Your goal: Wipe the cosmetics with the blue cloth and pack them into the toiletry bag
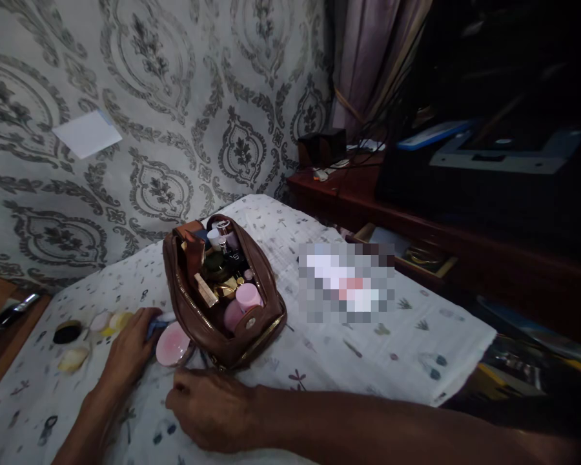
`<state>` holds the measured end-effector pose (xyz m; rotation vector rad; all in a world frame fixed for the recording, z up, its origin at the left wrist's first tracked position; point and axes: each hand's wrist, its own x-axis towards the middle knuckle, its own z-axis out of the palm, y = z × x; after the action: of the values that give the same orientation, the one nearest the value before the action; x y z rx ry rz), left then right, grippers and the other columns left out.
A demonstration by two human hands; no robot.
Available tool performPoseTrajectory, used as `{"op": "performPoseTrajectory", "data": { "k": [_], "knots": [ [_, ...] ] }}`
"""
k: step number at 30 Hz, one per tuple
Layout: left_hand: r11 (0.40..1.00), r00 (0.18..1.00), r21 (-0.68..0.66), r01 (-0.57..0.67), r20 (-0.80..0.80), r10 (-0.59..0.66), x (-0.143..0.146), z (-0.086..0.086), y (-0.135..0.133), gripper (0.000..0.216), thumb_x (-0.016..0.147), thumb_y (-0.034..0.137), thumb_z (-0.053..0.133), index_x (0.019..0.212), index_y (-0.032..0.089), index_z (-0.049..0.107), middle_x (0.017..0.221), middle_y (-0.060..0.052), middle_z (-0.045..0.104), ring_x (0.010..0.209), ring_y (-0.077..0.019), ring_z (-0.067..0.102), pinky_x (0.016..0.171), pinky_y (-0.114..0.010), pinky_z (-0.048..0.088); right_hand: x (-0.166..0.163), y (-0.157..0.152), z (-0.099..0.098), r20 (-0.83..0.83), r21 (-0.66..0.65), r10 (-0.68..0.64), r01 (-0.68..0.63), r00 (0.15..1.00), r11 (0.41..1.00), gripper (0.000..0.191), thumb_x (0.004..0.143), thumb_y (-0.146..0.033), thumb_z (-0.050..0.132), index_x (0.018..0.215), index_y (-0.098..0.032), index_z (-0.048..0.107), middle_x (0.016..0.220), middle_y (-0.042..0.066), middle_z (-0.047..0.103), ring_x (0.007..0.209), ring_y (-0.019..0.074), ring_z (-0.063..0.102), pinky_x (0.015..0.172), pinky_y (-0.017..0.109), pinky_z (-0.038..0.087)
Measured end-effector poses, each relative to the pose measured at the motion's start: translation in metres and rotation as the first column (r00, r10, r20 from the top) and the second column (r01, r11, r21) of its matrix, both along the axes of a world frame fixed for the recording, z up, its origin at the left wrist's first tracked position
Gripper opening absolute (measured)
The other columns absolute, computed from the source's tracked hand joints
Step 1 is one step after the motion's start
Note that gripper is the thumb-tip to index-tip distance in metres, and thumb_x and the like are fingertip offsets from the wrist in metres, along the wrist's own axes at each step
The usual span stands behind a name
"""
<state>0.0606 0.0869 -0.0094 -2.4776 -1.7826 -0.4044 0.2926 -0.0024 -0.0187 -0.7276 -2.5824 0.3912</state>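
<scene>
An unzipped brown cosmetic bag (193, 323), packed with small cosmetics, stands in the middle of the patterned cloth. To its left, my left hand (133, 339) has its fingers bent around a small blue and white item (157, 325), partly hidden by the hand. Beside that hand, near the bag's front left side, sits a round pink container (173, 344). My right hand (213, 408) is closed just below the container and the bag, resting low over the cloth; whatever its curled fingers may hold is hidden. Inside the bag, a pink-lidded jar (248, 296) shows near the right end.
A dark round lid (68, 331), a pale yellowish piece (72, 359) and yellow-and-white small items (119, 321) lie left of my left hand. A blurred-out patch (346, 284) covers something right of the bag. Behind it stands a dark red desk (334, 194) with an open drawer (416, 255).
</scene>
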Motion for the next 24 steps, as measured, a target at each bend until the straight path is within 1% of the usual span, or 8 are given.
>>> {"op": "performPoseTrajectory", "data": {
  "k": [4,7,9,13,15,17,20,24],
  "knots": [
    [0.999,0.997,0.036,-0.010,0.074,0.007,-0.006,0.003,-0.007,0.040,0.090,0.051,0.045,0.111,0.023,0.065,0.105,-0.008,0.070,0.098,-0.0281,0.067,0.082,-0.038,0.055,0.001,0.000,0.002,0.023,-0.030,0.002,-0.001,1.000,1.000,0.016,0.088,-0.021,0.056,0.102,-0.015,0.062,0.108,0.007,0.067,0.072,0.0186,0.066,0.053,0.029,0.053],
    [0.999,0.979,0.005,-0.039,0.200,0.038,-0.009,0.011,-0.015,0.048,0.087,0.061,0.049,0.107,0.022,0.068,0.106,-0.008,0.072,0.099,-0.0285,0.068,0.085,-0.038,0.056,0.001,-0.001,0.005,0.027,-0.061,0.000,0.002,1.000,0.998,0.019,0.090,-0.019,0.054,0.107,-0.013,0.060,0.111,0.009,0.067,0.074,0.0198,0.066,0.055,0.031,0.054],
    [0.998,0.951,-0.036,-0.055,0.303,0.063,-0.010,0.016,-0.022,0.051,0.084,0.066,0.052,0.103,0.022,0.069,0.106,-0.007,0.073,0.100,-0.0288,0.069,0.089,-0.038,0.055,0.001,-0.002,0.005,-0.006,-0.102,-0.025,0.024,1.000,0.994,0.024,0.092,-0.019,0.052,0.114,-0.011,0.058,0.112,0.011,0.066,0.077,0.0214,0.067,0.058,0.032,0.056],
    [0.986,0.877,-0.158,-0.056,0.463,0.124,-0.012,0.024,-0.042,0.050,0.078,0.067,0.062,0.097,0.022,0.072,0.103,-0.006,0.074,0.099,-0.0285,0.070,0.091,-0.038,0.056,0.000,-0.004,0.002,-0.168,-0.195,-0.098,0.064,0.981,0.979,0.041,0.096,-0.026,0.051,0.133,-0.008,0.046,0.120,0.019,0.064,0.098,0.0259,0.066,0.076,0.037,0.058],
    [0.975,0.858,-0.219,-0.037,0.493,0.143,-0.013,0.027,-0.052,0.048,0.075,0.066,0.067,0.096,0.023,0.074,0.104,-0.007,0.074,0.099,-0.0292,0.070,0.092,-0.039,0.056,-0.001,-0.004,-0.001,-0.221,-0.249,-0.112,0.055,0.969,0.967,0.050,0.096,-0.030,0.052,0.140,-0.007,0.040,0.126,0.021,0.061,0.108,0.0280,0.064,0.085,0.040,0.056],
    [0.960,0.846,-0.280,0.003,0.513,0.147,-0.014,0.029,-0.061,0.045,0.075,0.063,0.069,0.096,0.024,0.075,0.105,-0.007,0.074,0.101,-0.0298,0.069,0.093,-0.040,0.056,-0.001,-0.004,-0.002,-0.248,-0.309,-0.117,0.036,0.962,0.950,0.055,0.097,-0.033,0.051,0.144,-0.008,0.036,0.131,0.022,0.059,0.117,0.0293,0.060,0.093,0.042,0.053],
    [0.944,0.816,-0.327,0.048,0.557,0.152,-0.013,0.030,-0.068,0.042,0.074,0.061,0.071,0.093,0.024,0.075,0.100,-0.007,0.074,0.098,-0.0295,0.070,0.090,-0.038,0.057,-0.003,-0.003,-0.002,-0.268,-0.387,-0.141,0.027,0.953,0.921,0.052,0.099,-0.035,0.049,0.143,-0.009,0.039,0.133,0.021,0.059,0.122,0.0298,0.058,0.098,0.042,0.050],
    [0.930,0.797,-0.361,0.062,0.579,0.172,-0.003,0.028,-0.072,0.037,0.071,0.055,0.076,0.088,0.023,0.074,0.094,-0.005,0.074,0.087,-0.0256,0.070,0.076,-0.029,0.058,-0.005,-0.002,-0.002,-0.330,-0.420,-0.188,0.035,0.925,0.907,0.034,0.101,-0.031,0.043,0.130,-0.014,0.049,0.124,0.016,0.063,0.113,0.0258,0.061,0.096,0.038,0.049]
  ]
}}
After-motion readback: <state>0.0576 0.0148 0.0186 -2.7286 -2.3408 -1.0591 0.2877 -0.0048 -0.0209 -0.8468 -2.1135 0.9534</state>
